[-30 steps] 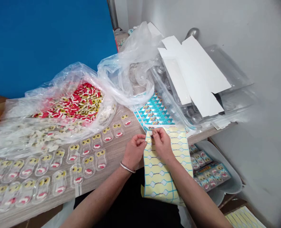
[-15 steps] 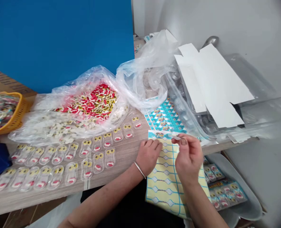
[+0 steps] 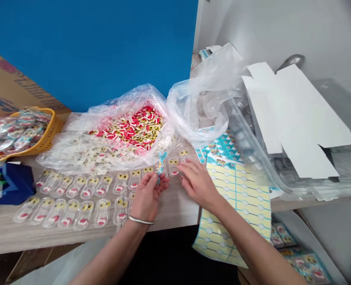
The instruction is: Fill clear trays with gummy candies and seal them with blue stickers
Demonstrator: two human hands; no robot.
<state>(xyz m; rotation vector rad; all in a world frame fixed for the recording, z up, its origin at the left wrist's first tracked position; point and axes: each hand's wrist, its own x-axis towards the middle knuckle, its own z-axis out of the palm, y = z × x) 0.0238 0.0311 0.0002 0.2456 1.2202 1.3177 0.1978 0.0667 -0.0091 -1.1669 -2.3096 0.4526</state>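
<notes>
My left hand (image 3: pixel 147 196), with a bracelet at the wrist, pinches a small blue printed sticker (image 3: pixel 161 160) between thumb and finger, over the row of clear packs. My right hand (image 3: pixel 199 184) has its fingers stretched out and slightly apart, the tips beside a small clear plastic pack (image 3: pixel 173 168). Yellow eye pieces and a red-and-white mouth piece show in such packs. Below my right forearm lies a yellow sticker backing sheet (image 3: pixel 223 227) with blue lines, overhanging the table edge.
Clear packs (image 3: pixel 86 213) stand in two rows on the table. Behind them lies an open plastic bag (image 3: pixel 74 154) of red, white and yellow pieces. A yellow basket (image 3: pixel 49 136), blue holder (image 3: pixel 21 186), clear bin (image 3: pixel 261 170) and white cardboard (image 3: pixel 297 118) lie around.
Both hands have moved left from the backing sheet to the packs. The sticker now shows in my left hand; my right fingers have opened from their pinch. The view has swung left.
</notes>
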